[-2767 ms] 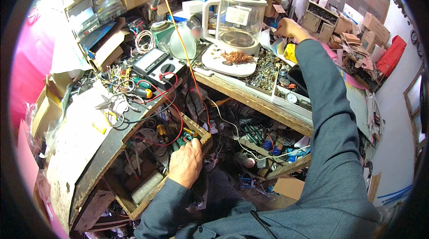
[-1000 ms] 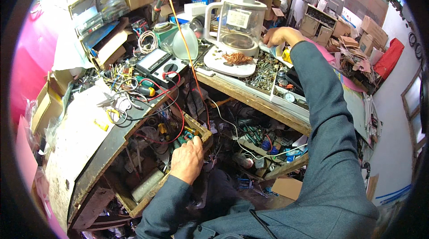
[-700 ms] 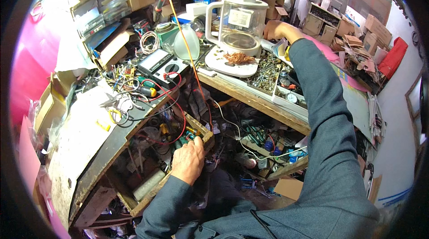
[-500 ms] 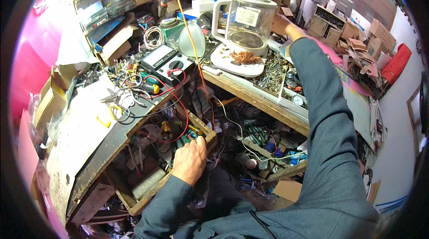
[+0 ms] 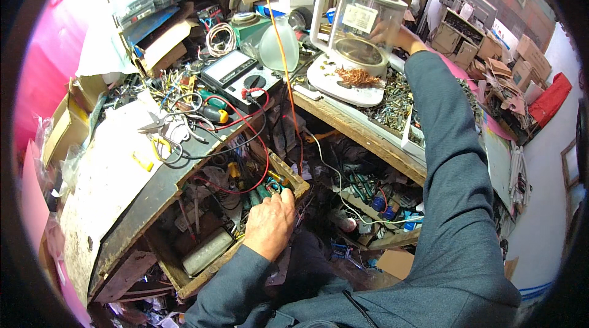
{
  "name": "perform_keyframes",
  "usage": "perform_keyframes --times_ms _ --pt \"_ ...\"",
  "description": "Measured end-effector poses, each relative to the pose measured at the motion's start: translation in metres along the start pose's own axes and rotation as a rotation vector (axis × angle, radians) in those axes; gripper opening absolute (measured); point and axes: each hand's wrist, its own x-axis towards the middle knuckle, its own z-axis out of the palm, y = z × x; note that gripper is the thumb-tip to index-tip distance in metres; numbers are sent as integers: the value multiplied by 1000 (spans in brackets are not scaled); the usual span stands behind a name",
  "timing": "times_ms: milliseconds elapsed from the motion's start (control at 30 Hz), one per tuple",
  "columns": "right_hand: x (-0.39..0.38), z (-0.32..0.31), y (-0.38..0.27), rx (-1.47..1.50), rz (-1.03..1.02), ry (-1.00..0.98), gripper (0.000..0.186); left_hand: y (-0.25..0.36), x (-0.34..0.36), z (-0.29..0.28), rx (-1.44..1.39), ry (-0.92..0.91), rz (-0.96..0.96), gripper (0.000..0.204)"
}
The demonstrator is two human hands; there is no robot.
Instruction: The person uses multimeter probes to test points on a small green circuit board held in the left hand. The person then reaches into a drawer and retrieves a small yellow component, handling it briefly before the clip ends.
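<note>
My left hand (image 5: 270,224) is closed over the front rim of a wooden drawer (image 5: 195,284) pulled out under the bench. Its fingertips hook inside, beside green-handled tools (image 5: 262,192). A clear glass kettle (image 5: 370,30) with a white handle leans slightly right on its white base (image 5: 331,83). My right hand (image 5: 405,38) reaches round the kettle's far right side; through the glass some fingers show blurred against it. Frayed copper wire (image 5: 358,76) lies on the front of the base.
An analogue multimeter (image 5: 230,73) with red and black leads sits on the left bench by pliers (image 5: 153,124). An orange cord (image 5: 284,61) hangs down between the benches. Loose screws (image 5: 392,104) cover the right bench. Cluttered parts (image 5: 368,199) lie below.
The kettle tilts a little more to the right, and my right hand shows more through its glass. My left hand stays on the drawer rim. The view has shifted slightly.
</note>
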Motion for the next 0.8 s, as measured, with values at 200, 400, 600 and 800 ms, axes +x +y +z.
perform_keyframes --times_ms 200,400,600,800 --pt "11 0 7 181 148 13 26 -3 -1 7 -18 24 -9 15" --pt "11 3 30 299 62 79 21 -4 2 9 -19 25 0 18" --pt "11 1 38 381 68 42 22 -2 3 7 -17 34 2 17" --pt "13 3 21 239 61 34 24 -3 -1 7 -22 35 -7 16"
